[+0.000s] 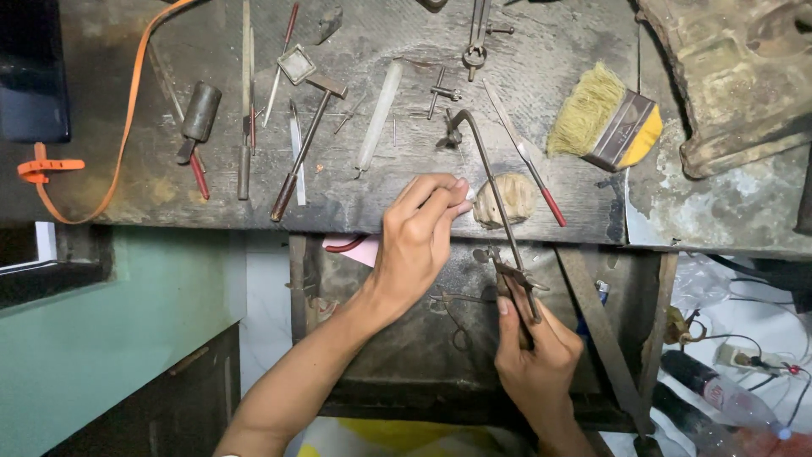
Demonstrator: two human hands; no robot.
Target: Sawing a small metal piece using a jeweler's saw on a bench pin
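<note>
A: Dark, scarred wood makes up the workbench (152,195), and on it I count 1 paint brush (605,118) with pale bristles and a yellow handle, 1 small hammer (306,140), 1 orange strap (127,118) and 1 red-handled needle file (529,161), plus several thin metal files and rods I cannot count surely

B: And what do the hands work with?

A: 1 jeweller's saw frame (491,182), dark metal, thin and bent into a hook at its far end. It slants from the bench top down over the front edge to the right hand (537,360). A worn, pale wooden bench pin (505,200) sits at the bench edge, just beside the frame

B: How is the right hand set?

A: Its fingers are curled tight around the lower end of the saw frame, thumb pressed along the grip, below the bench edge

B: And the left hand?

A: The left hand (419,241) rests at the bench edge, just left of the bench pin. Its fingertips are pressed together, pinching something small and pale against the edge; it is too small to tell what it is. A pink sheet (359,250) shows beneath that hand

B: Anything lower down?

A: 1 clear plastic bottle (727,398) lies at the lower right
</note>
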